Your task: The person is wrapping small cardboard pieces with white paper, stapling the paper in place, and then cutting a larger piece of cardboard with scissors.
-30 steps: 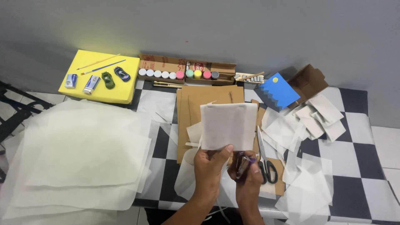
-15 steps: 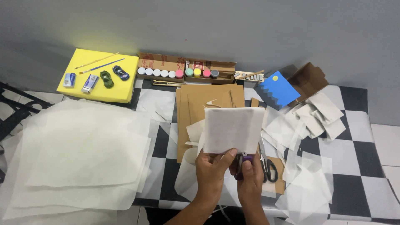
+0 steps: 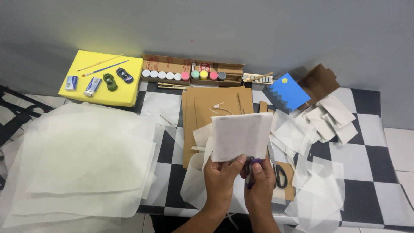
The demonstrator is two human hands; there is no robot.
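checkered floor (image 3: pixel 366 142) strewn with paper and cardboard. left hand (image 3: pixel 221 177) pinches the bottom edge of a thin white sheet (image 3: pixel 241 136) held up over the cardboard (light, floppy, tears easily; best gripped at edges). right hand (image 3: pixel 260 181) is closed on a small purple thing (image 3: pixel 251 169), maybe a glue stick.

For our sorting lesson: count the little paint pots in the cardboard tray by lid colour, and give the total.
White paint pots: 5
Pink paint pots: 2
Green paint pot: 1
Yellow paint pot: 1
Grey paint pot: 1
Total in the cardboard tray: 10
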